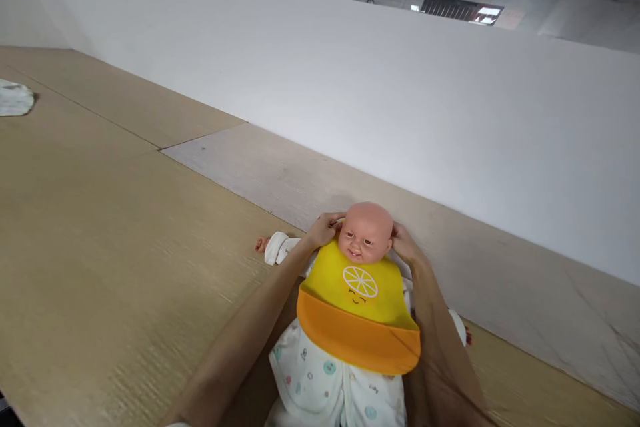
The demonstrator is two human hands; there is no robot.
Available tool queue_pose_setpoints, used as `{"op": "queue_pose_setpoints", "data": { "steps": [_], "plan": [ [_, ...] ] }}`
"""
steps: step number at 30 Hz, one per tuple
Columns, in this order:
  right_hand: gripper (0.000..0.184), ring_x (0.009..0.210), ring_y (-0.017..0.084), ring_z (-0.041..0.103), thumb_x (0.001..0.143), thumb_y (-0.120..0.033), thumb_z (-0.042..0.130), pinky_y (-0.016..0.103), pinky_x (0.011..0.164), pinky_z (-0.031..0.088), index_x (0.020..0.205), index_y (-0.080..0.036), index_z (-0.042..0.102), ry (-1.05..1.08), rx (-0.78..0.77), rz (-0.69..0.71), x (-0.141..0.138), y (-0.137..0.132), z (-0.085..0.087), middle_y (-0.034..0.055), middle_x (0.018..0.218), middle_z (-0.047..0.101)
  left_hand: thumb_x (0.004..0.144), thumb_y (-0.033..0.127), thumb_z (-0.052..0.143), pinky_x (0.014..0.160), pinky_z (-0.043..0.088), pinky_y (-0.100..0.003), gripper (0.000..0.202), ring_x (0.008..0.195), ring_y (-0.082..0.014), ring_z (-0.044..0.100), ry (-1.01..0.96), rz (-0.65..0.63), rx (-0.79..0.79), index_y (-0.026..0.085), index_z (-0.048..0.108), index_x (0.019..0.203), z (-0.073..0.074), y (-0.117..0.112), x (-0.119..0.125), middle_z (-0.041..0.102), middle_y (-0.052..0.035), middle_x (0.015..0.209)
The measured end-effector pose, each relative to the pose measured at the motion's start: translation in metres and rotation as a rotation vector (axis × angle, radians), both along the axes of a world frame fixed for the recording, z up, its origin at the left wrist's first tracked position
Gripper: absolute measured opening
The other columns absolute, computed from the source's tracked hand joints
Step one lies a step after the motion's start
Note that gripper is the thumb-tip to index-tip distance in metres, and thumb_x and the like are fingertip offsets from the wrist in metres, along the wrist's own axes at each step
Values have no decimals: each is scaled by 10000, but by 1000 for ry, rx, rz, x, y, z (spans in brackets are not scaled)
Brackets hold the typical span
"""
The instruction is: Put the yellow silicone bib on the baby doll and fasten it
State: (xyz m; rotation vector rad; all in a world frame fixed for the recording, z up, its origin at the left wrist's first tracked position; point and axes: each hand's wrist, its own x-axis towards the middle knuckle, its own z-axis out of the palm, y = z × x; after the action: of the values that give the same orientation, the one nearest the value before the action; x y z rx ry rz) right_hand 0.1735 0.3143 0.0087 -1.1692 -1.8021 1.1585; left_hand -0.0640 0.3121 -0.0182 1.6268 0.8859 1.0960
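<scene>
A baby doll [369,220] lies on its back, wearing a white printed outfit [320,363]. Over its chest is a yellow bib [325,270] with a white citrus slice and a smiling face, and an orange pocket [357,337] along the bottom. My left hand [325,229] is closed on the bib's neck strap beside the doll's head. On the other side, my right hand [406,244] has its fingers curled behind the head at the strap. The fingertips and strap ends are hidden behind the neck.
The doll lies on a wood-coloured tabletop [125,227] with a greyish panel [280,167] behind it. A low white wall [350,93] runs along the back edge. Part of a white cloth item [15,99] lies at the far left.
</scene>
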Motion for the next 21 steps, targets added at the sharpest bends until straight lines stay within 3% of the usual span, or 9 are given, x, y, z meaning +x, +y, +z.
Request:
{"op": "queue_pose_setpoints", "data": {
  "steps": [5, 9, 12, 17, 21],
  "plan": [
    [447, 915, 188, 583, 604, -192, 520, 301, 824, 467, 1031, -97, 610, 33, -43, 125, 9, 2, -1, 88, 1036, 642, 735, 161, 438, 795, 464, -284, 441, 948, -220, 620, 201, 76, 118, 166, 635, 1130, 0, 0, 0, 697, -63, 1058],
    [370, 849, 216, 603, 605, -170, 482, 265, 734, 455, 916, -88, 666, -365, 148, -105, 3, 3, -4, 123, 989, 662, 726, 112, 424, 731, 451, -265, 401, 860, -227, 645, 393, 176, 187, 168, 688, 1022, 6, -6, 2, 724, -86, 951],
    [307, 836, 228, 613, 650, -168, 484, 243, 687, 423, 879, -105, 678, -589, 204, -287, -5, 0, -6, 145, 964, 665, 716, 85, 416, 708, 441, -259, 401, 823, -225, 649, 458, 199, 189, 172, 698, 988, 8, -8, 3, 728, -95, 917],
    [304, 870, 277, 611, 693, -181, 470, 274, 671, 401, 893, -92, 681, -607, 181, -364, -10, -2, -15, 186, 933, 660, 732, 81, 398, 746, 436, -252, 431, 877, -214, 637, 518, 210, 146, 203, 684, 1030, 5, -6, 2, 719, -73, 978],
    [294, 873, 301, 601, 661, -219, 504, 306, 696, 431, 843, -77, 686, -514, 144, -330, -9, 4, -29, 185, 935, 662, 758, 100, 387, 747, 437, -255, 442, 899, -217, 637, 547, 205, 141, 224, 663, 1080, 2, -5, 0, 716, -65, 993]
  ]
}}
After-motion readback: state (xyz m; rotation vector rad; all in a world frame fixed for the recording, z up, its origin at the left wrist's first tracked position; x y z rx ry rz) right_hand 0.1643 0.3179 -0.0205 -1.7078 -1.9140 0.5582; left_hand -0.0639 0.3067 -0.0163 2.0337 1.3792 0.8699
